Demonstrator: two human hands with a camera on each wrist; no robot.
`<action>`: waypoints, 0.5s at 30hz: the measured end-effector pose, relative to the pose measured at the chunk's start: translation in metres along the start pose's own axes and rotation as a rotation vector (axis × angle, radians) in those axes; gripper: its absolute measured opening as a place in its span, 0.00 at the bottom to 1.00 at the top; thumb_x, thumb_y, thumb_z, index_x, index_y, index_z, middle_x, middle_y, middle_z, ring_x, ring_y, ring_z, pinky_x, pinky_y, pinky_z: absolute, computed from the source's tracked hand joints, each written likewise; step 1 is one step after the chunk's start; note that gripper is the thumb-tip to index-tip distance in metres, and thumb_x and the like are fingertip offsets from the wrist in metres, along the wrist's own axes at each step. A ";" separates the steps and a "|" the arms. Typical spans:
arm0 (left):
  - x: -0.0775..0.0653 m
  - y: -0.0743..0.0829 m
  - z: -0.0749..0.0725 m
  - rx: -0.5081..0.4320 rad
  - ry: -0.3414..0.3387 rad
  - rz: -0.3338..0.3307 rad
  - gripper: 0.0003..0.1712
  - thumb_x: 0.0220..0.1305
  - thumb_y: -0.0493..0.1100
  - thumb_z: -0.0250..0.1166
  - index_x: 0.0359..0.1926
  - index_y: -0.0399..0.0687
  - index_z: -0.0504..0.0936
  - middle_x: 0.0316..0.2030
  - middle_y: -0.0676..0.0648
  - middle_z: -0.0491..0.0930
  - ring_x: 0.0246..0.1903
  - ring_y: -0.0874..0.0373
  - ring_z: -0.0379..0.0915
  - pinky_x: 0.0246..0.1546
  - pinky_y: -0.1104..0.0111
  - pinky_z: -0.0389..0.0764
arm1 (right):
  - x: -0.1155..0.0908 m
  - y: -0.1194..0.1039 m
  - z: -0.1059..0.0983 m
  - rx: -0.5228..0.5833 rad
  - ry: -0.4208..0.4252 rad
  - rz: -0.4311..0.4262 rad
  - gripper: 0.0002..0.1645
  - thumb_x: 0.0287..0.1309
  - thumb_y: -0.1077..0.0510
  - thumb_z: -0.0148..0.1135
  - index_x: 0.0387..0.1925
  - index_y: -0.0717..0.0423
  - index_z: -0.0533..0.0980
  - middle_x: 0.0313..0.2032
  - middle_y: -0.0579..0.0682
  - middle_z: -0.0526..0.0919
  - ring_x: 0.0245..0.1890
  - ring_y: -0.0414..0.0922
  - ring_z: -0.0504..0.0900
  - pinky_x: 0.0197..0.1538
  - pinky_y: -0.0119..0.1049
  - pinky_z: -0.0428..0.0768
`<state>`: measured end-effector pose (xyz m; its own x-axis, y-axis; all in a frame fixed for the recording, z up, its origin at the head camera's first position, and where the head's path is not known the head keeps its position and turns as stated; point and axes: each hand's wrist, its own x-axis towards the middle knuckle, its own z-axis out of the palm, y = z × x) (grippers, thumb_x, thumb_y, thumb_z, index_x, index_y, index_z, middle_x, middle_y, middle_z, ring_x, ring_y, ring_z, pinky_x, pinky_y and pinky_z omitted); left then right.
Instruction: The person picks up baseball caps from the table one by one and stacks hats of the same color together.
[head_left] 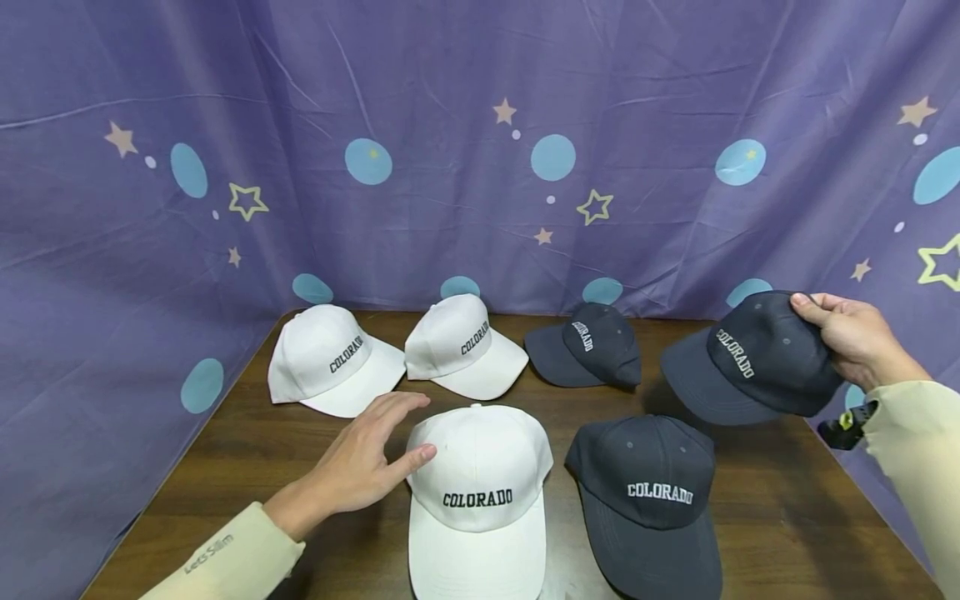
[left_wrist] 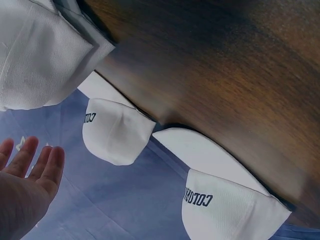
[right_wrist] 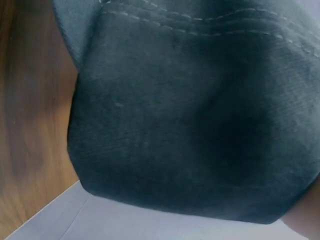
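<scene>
At the right side, my right hand pinches the crown of a dark navy baseball cap lettered COLORADO, thumb on top and its brim pointing left. That cap's fabric fills most of the right wrist view. My left hand hovers beside the front white COLORADO cap, fingers extended and thumb apart, its palm bare in the left wrist view. To the right of this white cap, a second navy cap faces forward with its brim toward me.
In the back row stand two white caps with brims turned right, and a smaller-looking navy cap with its brim to the left. All rest on a brown wooden table. A purple patterned curtain hangs behind and along the sides.
</scene>
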<state>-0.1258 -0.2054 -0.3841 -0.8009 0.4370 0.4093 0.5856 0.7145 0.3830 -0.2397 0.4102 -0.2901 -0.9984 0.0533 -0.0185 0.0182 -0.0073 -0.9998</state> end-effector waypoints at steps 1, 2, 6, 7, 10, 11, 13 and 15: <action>0.000 0.000 0.000 0.001 0.000 0.001 0.35 0.64 0.67 0.55 0.65 0.56 0.65 0.63 0.53 0.65 0.64 0.60 0.55 0.60 0.55 0.66 | 0.000 -0.001 0.001 0.004 -0.003 0.006 0.12 0.64 0.51 0.58 0.24 0.47 0.77 0.18 0.41 0.79 0.16 0.38 0.77 0.16 0.33 0.75; 0.000 0.000 0.000 0.001 0.000 0.002 0.35 0.64 0.67 0.55 0.65 0.56 0.65 0.63 0.53 0.66 0.64 0.60 0.55 0.60 0.55 0.66 | -0.001 -0.001 0.003 0.004 -0.008 0.012 0.12 0.64 0.51 0.58 0.24 0.47 0.77 0.19 0.41 0.80 0.17 0.38 0.77 0.17 0.33 0.76; 0.001 0.001 0.000 0.001 -0.001 0.003 0.35 0.64 0.67 0.55 0.66 0.57 0.64 0.63 0.54 0.65 0.64 0.60 0.55 0.61 0.55 0.65 | -0.002 -0.005 0.011 0.042 -0.052 0.026 0.12 0.65 0.52 0.56 0.26 0.48 0.77 0.20 0.42 0.80 0.19 0.38 0.78 0.18 0.33 0.76; 0.001 0.001 0.000 0.002 -0.001 0.003 0.35 0.64 0.67 0.55 0.66 0.57 0.64 0.63 0.54 0.65 0.64 0.60 0.55 0.61 0.55 0.65 | -0.002 -0.006 0.013 0.051 -0.063 0.026 0.12 0.66 0.52 0.56 0.26 0.48 0.77 0.21 0.42 0.80 0.19 0.38 0.78 0.18 0.33 0.76; 0.001 0.001 0.000 0.003 -0.001 0.003 0.35 0.64 0.67 0.55 0.66 0.57 0.64 0.63 0.54 0.65 0.64 0.60 0.55 0.61 0.55 0.65 | -0.003 -0.008 0.019 0.081 -0.098 0.020 0.12 0.67 0.52 0.54 0.27 0.48 0.77 0.22 0.43 0.81 0.20 0.38 0.79 0.19 0.33 0.77; 0.001 0.001 0.000 0.004 -0.001 0.003 0.35 0.64 0.67 0.55 0.66 0.57 0.64 0.63 0.54 0.65 0.64 0.60 0.55 0.60 0.55 0.66 | -0.003 -0.009 0.021 0.087 -0.112 0.018 0.13 0.67 0.53 0.53 0.27 0.49 0.77 0.22 0.43 0.81 0.20 0.39 0.79 0.19 0.32 0.77; 0.001 0.001 -0.001 0.004 -0.002 0.002 0.35 0.64 0.67 0.55 0.66 0.57 0.64 0.63 0.54 0.65 0.64 0.60 0.55 0.60 0.55 0.66 | -0.005 -0.010 0.025 0.099 -0.145 0.012 0.14 0.69 0.53 0.51 0.28 0.49 0.77 0.22 0.44 0.82 0.21 0.39 0.79 0.20 0.32 0.77; 0.001 0.002 -0.001 0.006 -0.003 0.000 0.35 0.64 0.67 0.55 0.66 0.57 0.64 0.63 0.55 0.65 0.64 0.60 0.55 0.60 0.55 0.66 | -0.006 -0.011 0.029 0.101 -0.175 0.009 0.14 0.70 0.54 0.50 0.28 0.50 0.77 0.23 0.45 0.82 0.21 0.39 0.80 0.21 0.32 0.78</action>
<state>-0.1254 -0.2043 -0.3827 -0.8014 0.4385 0.4067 0.5846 0.7177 0.3783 -0.2351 0.3813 -0.2785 -0.9925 -0.1214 -0.0170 0.0302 -0.1073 -0.9938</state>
